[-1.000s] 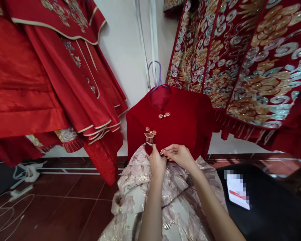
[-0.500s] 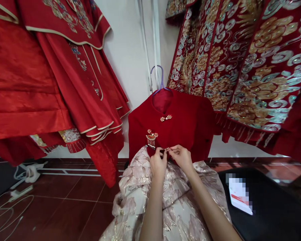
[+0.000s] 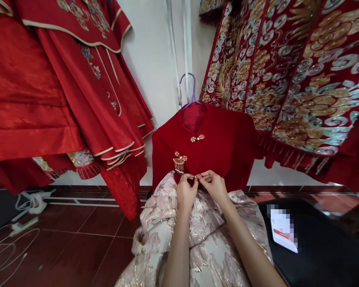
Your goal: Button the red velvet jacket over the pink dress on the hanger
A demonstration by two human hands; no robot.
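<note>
A dark red velvet jacket (image 3: 224,143) hangs in front of me on a purple hanger (image 3: 194,85). At its lower front, both hands meet at a small beaded fastener (image 3: 197,176). My left hand (image 3: 186,193) pinches its left side with closed fingers. From the right, my right hand (image 3: 214,185) pinches the other side, its fingertips close to the left ones. Fingers hide part of this fastener. Higher up, near the collar, sits a similar jewelled clasp (image 3: 197,138). A fan-shaped ornament (image 3: 180,162) with beaded tassels is on the chest at left.
Pale floral brocade (image 3: 152,239) lies beneath my forearms. Red garments (image 3: 86,87) hang at left, and a heavily embroidered one (image 3: 263,79) at right. A phone (image 3: 283,231) rests on a black surface (image 3: 323,255). White cables (image 3: 14,255) lie on the tiled floor at left.
Both hands stay at the fastener, their fingertips now slightly closer together. The view has shifted a little.
</note>
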